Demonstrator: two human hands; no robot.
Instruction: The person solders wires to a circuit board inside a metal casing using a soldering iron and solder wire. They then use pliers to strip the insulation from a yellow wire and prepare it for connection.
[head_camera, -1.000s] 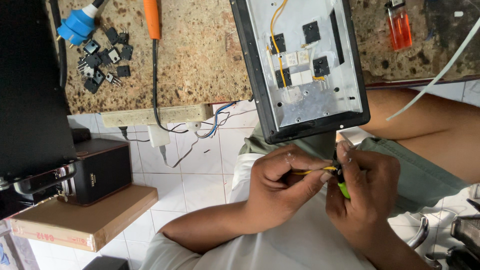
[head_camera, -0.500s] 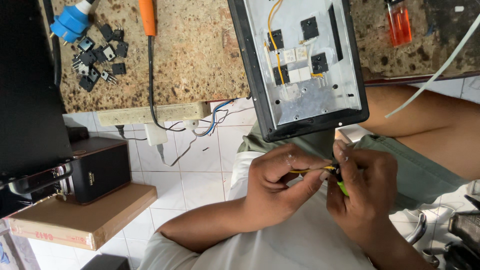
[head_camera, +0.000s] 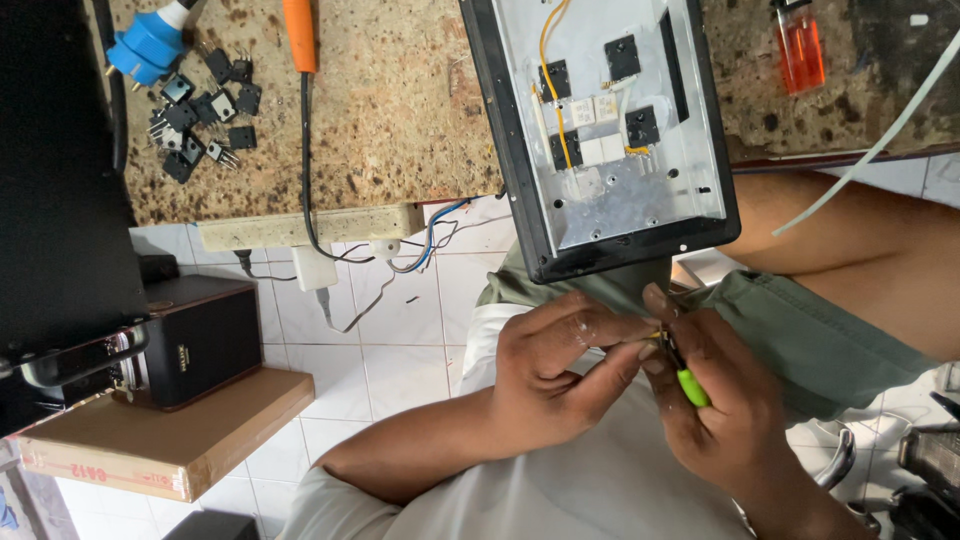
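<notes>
Green-handled tool (head_camera: 690, 386), small cutters or pliers I think (hard to tell, mostly buried in the fist), sits in the right hand (head_camera: 725, 405), which is wrapped closed around it just below the near edge of the black tray. The left hand (head_camera: 560, 370) is pinched shut, thumb and fingertips squeezing a thin yellow wire (head_camera: 650, 335) right where it meets the tool's tip, so both hands are touching over the lap.

The black-framed metal tray (head_camera: 640, 215) hangs over the near edge of the speckled stone counter (head_camera: 400, 120), with black components and yellow wiring inside. On the counter's left end there's a pile of loose transistors (head_camera: 200, 110) beside a blue plug (head_camera: 150, 45), an orange-handled iron (head_camera: 298, 30) near the middle, and an orange lighter (head_camera: 800, 45) towards the right end. A black speaker box (head_camera: 195, 340) sits on a wooden board (head_camera: 170, 440) at the left.
</notes>
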